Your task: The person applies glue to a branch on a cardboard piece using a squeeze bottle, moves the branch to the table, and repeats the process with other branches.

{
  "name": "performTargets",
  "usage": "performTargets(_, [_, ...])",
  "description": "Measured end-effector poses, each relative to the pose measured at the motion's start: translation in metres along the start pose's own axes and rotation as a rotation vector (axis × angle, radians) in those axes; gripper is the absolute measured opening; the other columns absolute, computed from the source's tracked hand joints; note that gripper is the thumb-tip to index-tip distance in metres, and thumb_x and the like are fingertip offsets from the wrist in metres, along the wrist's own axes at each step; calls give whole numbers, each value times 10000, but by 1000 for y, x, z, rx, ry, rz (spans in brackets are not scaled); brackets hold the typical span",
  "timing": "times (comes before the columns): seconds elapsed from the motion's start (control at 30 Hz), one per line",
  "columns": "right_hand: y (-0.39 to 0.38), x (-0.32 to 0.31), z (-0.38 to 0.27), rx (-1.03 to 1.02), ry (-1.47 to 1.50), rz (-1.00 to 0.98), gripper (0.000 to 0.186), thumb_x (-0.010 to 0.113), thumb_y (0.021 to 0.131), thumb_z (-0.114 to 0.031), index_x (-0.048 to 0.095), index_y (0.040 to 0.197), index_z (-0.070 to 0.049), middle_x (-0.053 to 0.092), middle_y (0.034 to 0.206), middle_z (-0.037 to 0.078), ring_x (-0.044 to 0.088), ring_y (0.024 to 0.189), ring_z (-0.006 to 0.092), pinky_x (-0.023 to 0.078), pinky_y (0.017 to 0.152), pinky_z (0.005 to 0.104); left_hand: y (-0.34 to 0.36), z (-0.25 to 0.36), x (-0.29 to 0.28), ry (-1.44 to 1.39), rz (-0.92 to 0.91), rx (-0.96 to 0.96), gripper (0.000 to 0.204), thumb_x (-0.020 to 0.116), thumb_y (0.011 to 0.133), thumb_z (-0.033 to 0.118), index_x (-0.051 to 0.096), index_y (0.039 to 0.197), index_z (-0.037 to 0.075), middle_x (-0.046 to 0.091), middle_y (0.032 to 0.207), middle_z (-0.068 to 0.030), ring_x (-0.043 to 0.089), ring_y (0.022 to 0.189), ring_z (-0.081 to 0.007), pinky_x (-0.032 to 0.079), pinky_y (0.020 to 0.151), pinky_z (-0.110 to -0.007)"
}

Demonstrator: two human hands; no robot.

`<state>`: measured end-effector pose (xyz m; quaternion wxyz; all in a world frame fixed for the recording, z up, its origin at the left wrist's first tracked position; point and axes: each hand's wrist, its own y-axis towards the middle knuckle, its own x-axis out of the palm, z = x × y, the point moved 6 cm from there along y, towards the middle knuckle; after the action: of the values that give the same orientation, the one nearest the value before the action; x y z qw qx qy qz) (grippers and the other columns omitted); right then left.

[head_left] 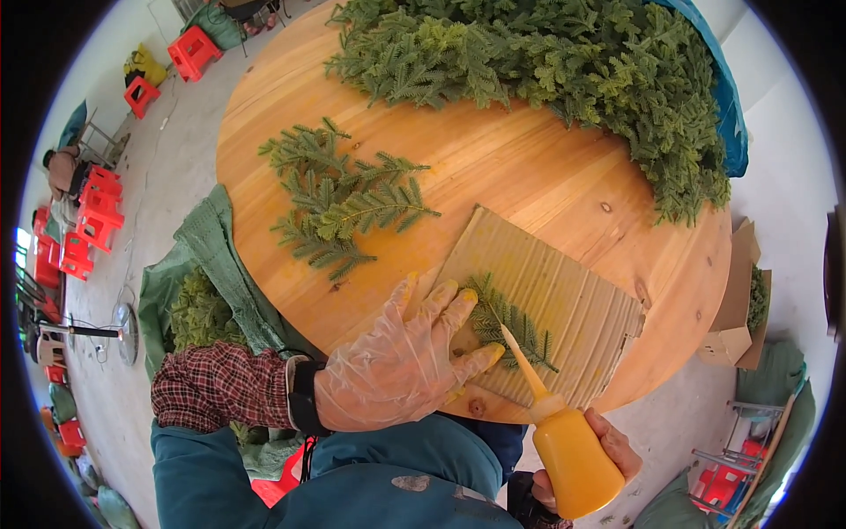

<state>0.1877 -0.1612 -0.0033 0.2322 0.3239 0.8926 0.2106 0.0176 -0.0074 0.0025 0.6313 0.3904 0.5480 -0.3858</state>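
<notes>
One sprig (529, 337) lies between both hands: left hand (388, 375) splayed, right hand (615, 445) gripping a bottle (577, 463).

One bottle (577, 463), one glove (383, 379), one table (476, 150)

Sprig (527, 334) on cardboard (577, 304), other sprigs (336, 217) left, branch heap (564, 66) behind

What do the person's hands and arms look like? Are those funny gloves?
The left hand wears a see-through plastic glove with yellow-smeared fingertips. There's a black wristband, a dark red checked cuff and a teal sleeve. The right hand shows no glove; something dark circles its wrist.
</notes>
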Motion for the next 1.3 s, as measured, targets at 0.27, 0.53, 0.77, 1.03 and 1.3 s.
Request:
performTargets(0.27, [6, 12, -6, -47, 39, -18, 844, 810, 706, -519, 376, 1195, 15, 580, 1136, 208, 612, 1016, 283, 510, 901, 343, 0, 1, 1, 18, -3, 12, 422, 478, 908, 344, 575, 1298, 216, 505, 1309, -273, 475, 1220, -401, 354, 979, -623])
performTargets(0.53, [4, 9, -1, -59, -2, -5, 834, 802, 704, -539, 377, 1175, 2, 590, 1118, 204, 610, 1018, 276, 511, 895, 346, -1, 1, 2, 32, -2, 20, 436, 477, 907, 346, 565, 1312, 212, 500, 1313, -278, 477, 1212, -401, 351, 977, -633])
performTargets(0.77, [2, -2, 2, -53, -22, 20, 817, 800, 706, -538, 380, 1161, -5, 595, 1106, 203, 612, 1017, 285, 513, 904, 356, 0, 0, 1, 9, 2, 12, 442, 484, 903, 346, 562, 1316, 208, 491, 1318, -283, 479, 1208, -402, 356, 969, -633])
performTargets(1.03, [7, 9, -1, -26, 54, 31, 831, 812, 695, -531, 384, 1173, -3, 594, 1116, 204, 615, 1019, 288, 510, 910, 370, -1, 1, 2, 25, -15, 19, 442, 488, 901, 346, 562, 1314, 208, 495, 1312, -281, 477, 1215, -400, 351, 974, -633])
performTargets(1.3, [10, 8, -3, -56, 63, -39, 839, 832, 672, -526, 395, 1162, -3, 593, 1121, 198, 618, 1013, 289, 507, 909, 384, 0, 1, 2, 13, -7, 24, 435, 492, 904, 341, 561, 1312, 208, 505, 1302, -278, 478, 1221, -390, 357, 963, -640])
